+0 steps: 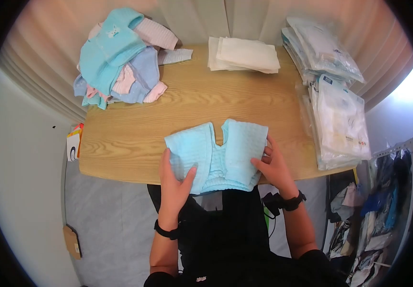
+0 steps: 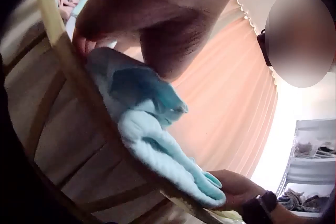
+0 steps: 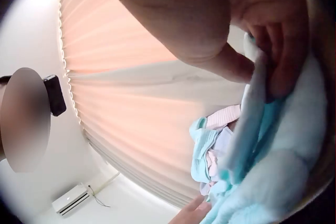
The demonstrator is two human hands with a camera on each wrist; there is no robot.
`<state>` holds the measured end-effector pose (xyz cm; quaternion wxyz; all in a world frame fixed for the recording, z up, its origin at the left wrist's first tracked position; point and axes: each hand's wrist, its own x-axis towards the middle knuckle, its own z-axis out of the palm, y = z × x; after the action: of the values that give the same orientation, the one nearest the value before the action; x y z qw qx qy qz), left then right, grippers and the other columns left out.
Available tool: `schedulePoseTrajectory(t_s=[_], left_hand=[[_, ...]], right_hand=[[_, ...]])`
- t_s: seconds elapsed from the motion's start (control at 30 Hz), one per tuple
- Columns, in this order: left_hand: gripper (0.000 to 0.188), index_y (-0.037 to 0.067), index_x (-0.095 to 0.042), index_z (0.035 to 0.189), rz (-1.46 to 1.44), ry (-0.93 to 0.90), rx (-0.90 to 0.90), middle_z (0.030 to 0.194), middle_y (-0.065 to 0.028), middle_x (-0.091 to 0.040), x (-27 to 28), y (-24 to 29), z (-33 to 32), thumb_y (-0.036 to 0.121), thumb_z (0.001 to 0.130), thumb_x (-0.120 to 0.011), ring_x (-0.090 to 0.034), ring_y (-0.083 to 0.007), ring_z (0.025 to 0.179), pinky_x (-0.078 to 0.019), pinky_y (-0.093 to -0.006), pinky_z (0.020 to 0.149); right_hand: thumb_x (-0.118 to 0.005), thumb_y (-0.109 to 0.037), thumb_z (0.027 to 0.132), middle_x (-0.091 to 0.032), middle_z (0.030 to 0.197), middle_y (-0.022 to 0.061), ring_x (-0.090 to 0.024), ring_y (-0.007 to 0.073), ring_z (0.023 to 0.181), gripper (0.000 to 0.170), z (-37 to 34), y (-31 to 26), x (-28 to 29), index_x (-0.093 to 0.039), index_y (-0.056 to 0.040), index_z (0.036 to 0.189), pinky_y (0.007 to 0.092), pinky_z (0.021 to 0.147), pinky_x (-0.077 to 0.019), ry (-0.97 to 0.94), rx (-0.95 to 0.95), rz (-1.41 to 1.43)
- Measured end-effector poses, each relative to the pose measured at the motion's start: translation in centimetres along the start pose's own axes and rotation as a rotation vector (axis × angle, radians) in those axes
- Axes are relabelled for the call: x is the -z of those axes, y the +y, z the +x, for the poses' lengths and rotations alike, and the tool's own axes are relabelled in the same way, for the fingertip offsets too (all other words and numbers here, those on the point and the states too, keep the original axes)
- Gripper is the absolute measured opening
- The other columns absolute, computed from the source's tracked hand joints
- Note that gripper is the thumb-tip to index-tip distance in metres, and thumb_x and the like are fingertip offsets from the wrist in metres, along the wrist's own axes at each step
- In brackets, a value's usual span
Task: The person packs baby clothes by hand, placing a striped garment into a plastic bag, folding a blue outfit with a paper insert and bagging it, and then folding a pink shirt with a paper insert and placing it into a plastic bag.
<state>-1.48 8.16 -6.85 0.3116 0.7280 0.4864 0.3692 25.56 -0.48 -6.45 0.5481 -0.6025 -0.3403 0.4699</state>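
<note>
I had the pale blue garment (image 1: 240, 148) in front of me at the near edge of the table (image 1: 216, 103), its lower part lapping over the edge toward my knees. My left hand (image 1: 174, 182) gripped its left side, thumb on top and fingers along the outer edge; my right hand (image 1: 277, 167) pinched the opposite side, the cloth caught between thumb and fingers. The fingertips beneath the left side were dark in the wrist view, so I could not swear to how tightly they held.

I judged the folding partway through: both sides lay turned toward the middle, with an open notch between them at the top, but the lower edge was bunched and not yet flat. Smoothing and squaring it seemed to be what was left on this piece.

Beyond it, plenty remained loose: a heap of clothes (image 1: 113, 60) lay rumpled at the far left. White sheets (image 1: 249, 55) sat at the back, and filled clear packets (image 1: 343, 119) were piled along the right.
</note>
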Motion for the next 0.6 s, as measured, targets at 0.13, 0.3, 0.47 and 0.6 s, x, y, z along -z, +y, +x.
schedulePoseTrajectory(t_s=[0.13, 0.3, 0.47, 0.6], left_hand=[[0.074, -0.008, -0.033, 0.143, -0.174, 0.087, 0.138, 0.144, -0.0282, -0.039, -0.8, 0.7, -1.6, 0.016, 0.086, -0.074, -0.037, -0.0387, 0.136, -0.0296, -0.0448, 0.113], [0.076, -0.005, -0.029, 0.147, -0.005, 0.014, 0.051, 0.149, -0.0293, -0.033, -1.0, 1.2, -2.1, 0.018, 0.088, -0.071, -0.034, -0.0386, 0.139, -0.0272, -0.0447, 0.114], [0.079, -0.004, -0.025, 0.15, 0.308, 0.159, -0.069, 0.157, -0.0324, -0.015, -3.6, 1.0, -3.3, 0.027, 0.091, -0.066, -0.02, -0.0452, 0.145, -0.0138, -0.0571, 0.116], [0.077, 0.003, -0.032, 0.15, 0.244, -0.212, -0.35, 0.157, -0.0254, -0.023, -1.8, 3.4, -4.1, 0.034, 0.089, -0.067, -0.019, -0.0441, 0.146, -0.0118, -0.0655, 0.113]], right_hand=[[-0.058, 0.002, 0.089, -0.057, 0.131, 0.0174, -0.062, 0.0177, 0.106, 0.072, 0.6, 2.4, 0.6, -0.023, 0.0008, 0.151, 0.0292, 0.085, -0.0516, -0.01, 0.116, 0.082], [-0.059, 0.001, 0.088, -0.055, 0.128, 0.0145, -0.059, 0.0164, 0.104, 0.071, -0.1, 1.1, 0.8, -0.026, -0.0007, 0.151, 0.03, 0.086, -0.0507, 0.009, 0.028, -0.081], [-0.066, 0.001, 0.083, -0.048, 0.13, 0.0147, -0.058, 0.017, 0.099, 0.072, -2.8, 0.2, -0.9, -0.033, -0.0021, 0.147, 0.0305, 0.082, -0.0502, 0.258, 0.169, -0.462], [-0.069, -0.001, 0.082, -0.046, 0.132, 0.0152, -0.056, 0.0225, 0.107, 0.067, -4.5, -0.4, -1.5, -0.041, -0.0034, 0.143, 0.0317, 0.088, -0.0481, 0.211, 0.16, -0.497]])
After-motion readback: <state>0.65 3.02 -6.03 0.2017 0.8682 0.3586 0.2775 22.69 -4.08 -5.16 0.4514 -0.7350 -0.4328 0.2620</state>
